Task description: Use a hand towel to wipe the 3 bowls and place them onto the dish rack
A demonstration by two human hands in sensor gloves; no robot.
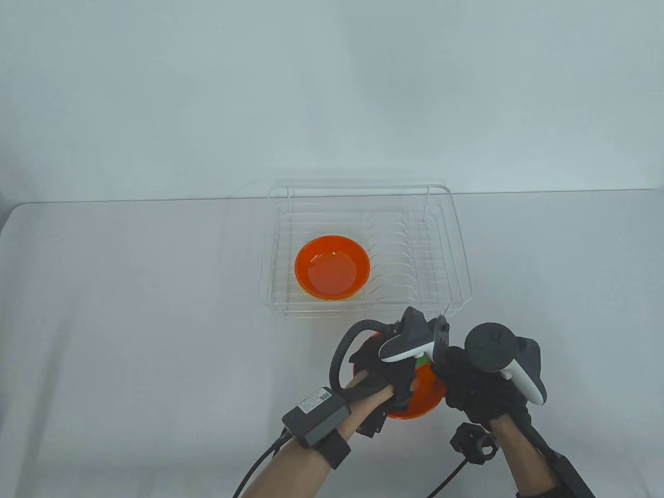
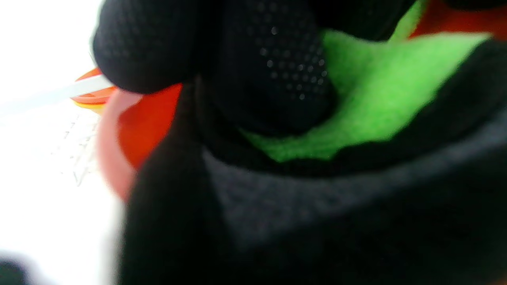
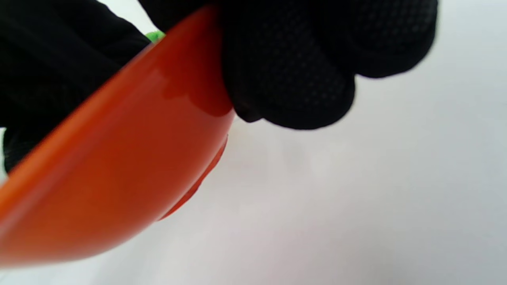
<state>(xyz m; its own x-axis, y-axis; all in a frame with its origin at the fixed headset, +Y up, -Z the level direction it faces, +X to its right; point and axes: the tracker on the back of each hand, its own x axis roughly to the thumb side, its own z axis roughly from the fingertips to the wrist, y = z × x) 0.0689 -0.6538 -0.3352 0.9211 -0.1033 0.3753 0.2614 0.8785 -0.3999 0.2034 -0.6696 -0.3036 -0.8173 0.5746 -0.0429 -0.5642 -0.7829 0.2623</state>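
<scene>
An orange bowl (image 1: pixel 424 395) is held just above the table, in front of the dish rack. My right hand (image 1: pixel 467 386) grips its right rim, the fingers (image 3: pixel 293 67) curled over the edge of the orange bowl (image 3: pixel 119 170). My left hand (image 1: pixel 381 381) is inside the bowl, holding a green hand towel (image 1: pixel 423 363) against its inner surface. Close up, the green towel (image 2: pixel 368 107) is bunched under my gloved left fingers (image 2: pixel 273 67). A second orange bowl (image 1: pixel 332 267) sits upright in the left half of the clear dish rack (image 1: pixel 456 249). A third bowl is not visible.
The dish rack stands at the table's middle, its right half holding only plate slots (image 1: pixel 399 254). White tabletop (image 1: pixel 129 321) stretches to the left of the hands, and the table's far edge runs behind the rack.
</scene>
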